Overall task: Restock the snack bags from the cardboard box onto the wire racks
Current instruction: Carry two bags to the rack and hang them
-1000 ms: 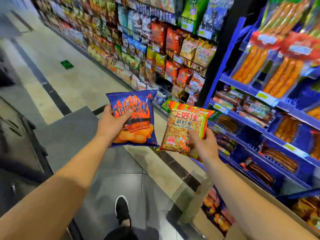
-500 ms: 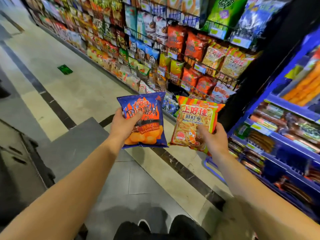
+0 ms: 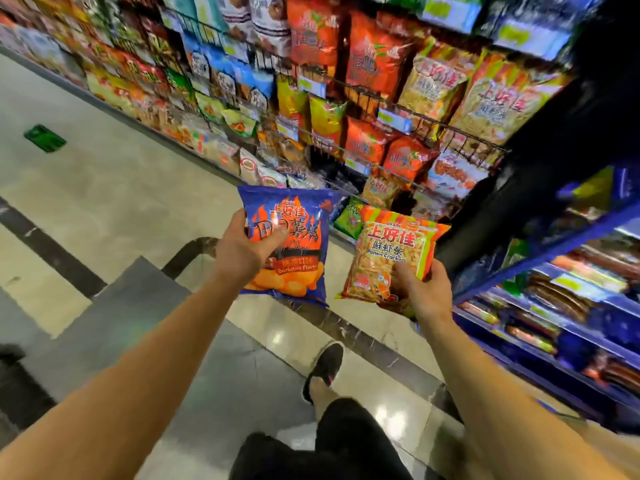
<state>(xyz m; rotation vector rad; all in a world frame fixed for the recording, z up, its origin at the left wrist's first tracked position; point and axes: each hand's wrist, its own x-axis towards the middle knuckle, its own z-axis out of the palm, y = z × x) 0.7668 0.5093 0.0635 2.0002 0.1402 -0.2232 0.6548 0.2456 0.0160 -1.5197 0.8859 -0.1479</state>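
Head view: a person is walking along a shop aisle, both bare arms reaching forward. The left hand [image 3: 244, 252] is gripping a blue barbecue-chip bag [image 3: 287, 242] by its left edge, thumb lying across the front and fingers curled behind. The right hand [image 3: 420, 292] is pinching an orange prawn-cracker bag [image 3: 389, 252] at its lower right corner, at about five o'clock on the pack. The two bags are hanging side by side, apart, near the frame's centre. The wire racks [image 3: 398, 109], crowded with snack bags, are filling the ten to one o'clock area; a matching prawn-cracker row is sitting at one o'clock. The cardboard box is not showing. Both bags are looking light, puffed with air, slick and crinkly, their contents brittle, so a loose hold on a sealed edge or corner is probably suiting them better than squeezing the middle
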